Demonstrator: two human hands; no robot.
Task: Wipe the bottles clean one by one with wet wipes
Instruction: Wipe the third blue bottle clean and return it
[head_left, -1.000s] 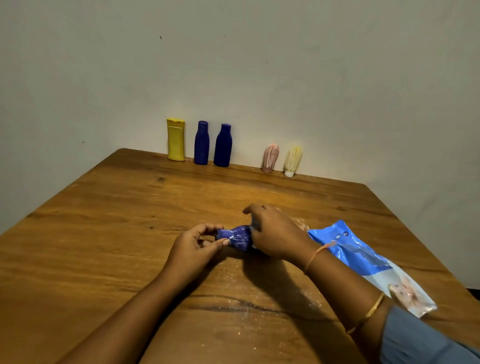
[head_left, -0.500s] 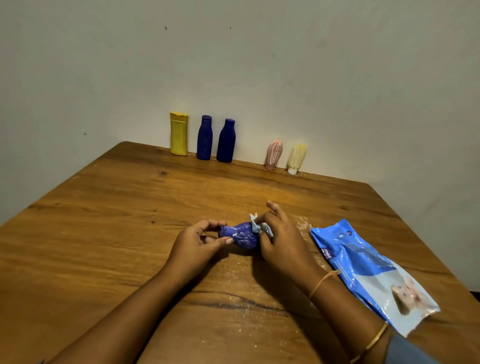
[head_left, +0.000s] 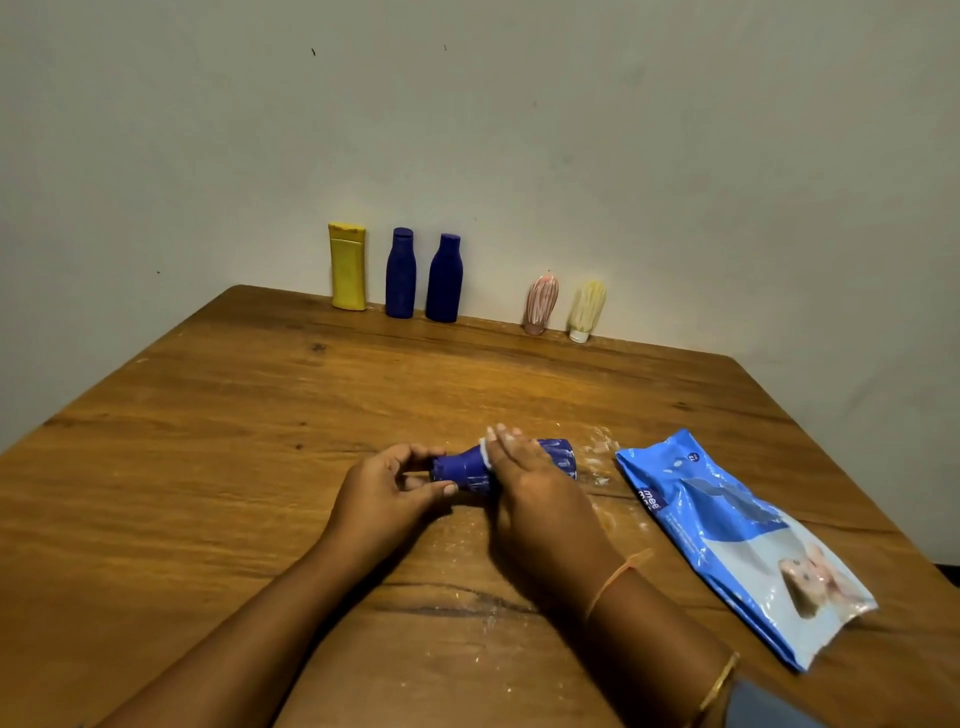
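The dark blue plastic bottle (head_left: 465, 467) lies on its side near the middle of the brown wooden table (head_left: 208, 467), with its cap end pointing to the left edge.

The left hand (head_left: 384, 493) pinches the cap end between thumb and curled fingers.

The right hand (head_left: 535, 488) lies across the bottle body. Its fingers (head_left: 506, 441) are straight and pressed together, and they press a white wet wipe (head_left: 487, 457) against the bottle. Only a narrow strip of the wipe shows at the fingertips.

A flat blue-and-white plastic wipe pack (head_left: 727, 535) lies near the right edge, apart from the bottle.

Five containers stand in a row along the far edge, against the wall:
- a yellow rectangular bottle (head_left: 347, 267);
- a first upright dark blue bottle (head_left: 400, 273);
- a second upright dark blue bottle (head_left: 444, 278);
- a small pink ribbed bottle (head_left: 540, 304);
- a small cream ribbed bottle (head_left: 587, 309).

White residue marks the table around the lying bottle.
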